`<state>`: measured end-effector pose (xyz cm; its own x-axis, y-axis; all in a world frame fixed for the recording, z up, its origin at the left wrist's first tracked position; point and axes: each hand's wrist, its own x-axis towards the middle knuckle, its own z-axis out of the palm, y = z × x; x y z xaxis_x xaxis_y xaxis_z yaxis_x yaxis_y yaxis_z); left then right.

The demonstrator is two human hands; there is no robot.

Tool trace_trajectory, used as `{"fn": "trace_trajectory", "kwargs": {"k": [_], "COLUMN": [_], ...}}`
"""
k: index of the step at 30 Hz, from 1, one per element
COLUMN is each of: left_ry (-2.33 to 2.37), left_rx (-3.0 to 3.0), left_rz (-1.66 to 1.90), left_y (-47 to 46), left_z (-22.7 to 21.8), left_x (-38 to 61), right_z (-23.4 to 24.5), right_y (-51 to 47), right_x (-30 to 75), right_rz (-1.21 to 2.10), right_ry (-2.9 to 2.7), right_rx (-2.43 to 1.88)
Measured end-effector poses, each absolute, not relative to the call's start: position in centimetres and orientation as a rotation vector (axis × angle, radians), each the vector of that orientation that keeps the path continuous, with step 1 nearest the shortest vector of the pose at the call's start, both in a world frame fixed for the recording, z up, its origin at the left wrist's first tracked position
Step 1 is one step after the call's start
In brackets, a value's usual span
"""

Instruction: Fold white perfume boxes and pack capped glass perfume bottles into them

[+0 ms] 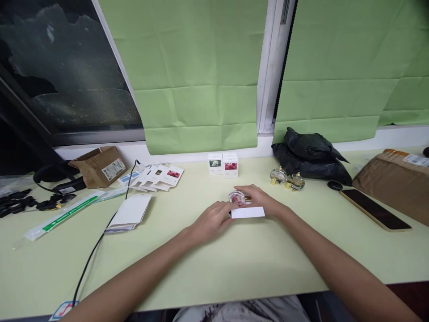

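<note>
Both my hands meet at the middle of the pale green table (234, 264). My right hand (259, 200) curls around a small round glass bottle (236, 197) with pink contents and a gold cap. Just in front of it lies a small white card or box piece (248, 212), and my left hand (212, 220) pinches its left end, fingers closed on it. Behind stand two small white boxes (223, 163) with flower pictures. Two more round glass bottles with gold caps (287, 179) sit to the right of them.
Flat unfolded white cartons (161, 176) lie fanned at the left, with a stack of white cards (130, 212) and a black cable (100, 241) nearby. A black plastic bag (311, 154), a phone (374, 209) and a brown parcel (392, 181) are at the right; a torn cardboard box (102, 166) is at the back left.
</note>
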<state>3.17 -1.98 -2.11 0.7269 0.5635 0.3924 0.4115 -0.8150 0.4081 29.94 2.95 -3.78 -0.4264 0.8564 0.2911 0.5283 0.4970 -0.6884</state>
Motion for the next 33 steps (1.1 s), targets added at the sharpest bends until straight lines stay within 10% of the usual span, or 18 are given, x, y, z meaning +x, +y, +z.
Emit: {"fn": "trace_trajectory", "kwargs": {"k": [33], "left_ry": [1.269], "left_rx": [2.098], "left_rz": [0.994], "left_y": [1.4], "left_z": [-0.8], "left_x": [0.6], "right_z": [-3.6], "right_y": [3.1], "right_x": [33.0], "right_rz": [0.279], "right_ry": [-2.193], "right_rx": [-1.636]}}
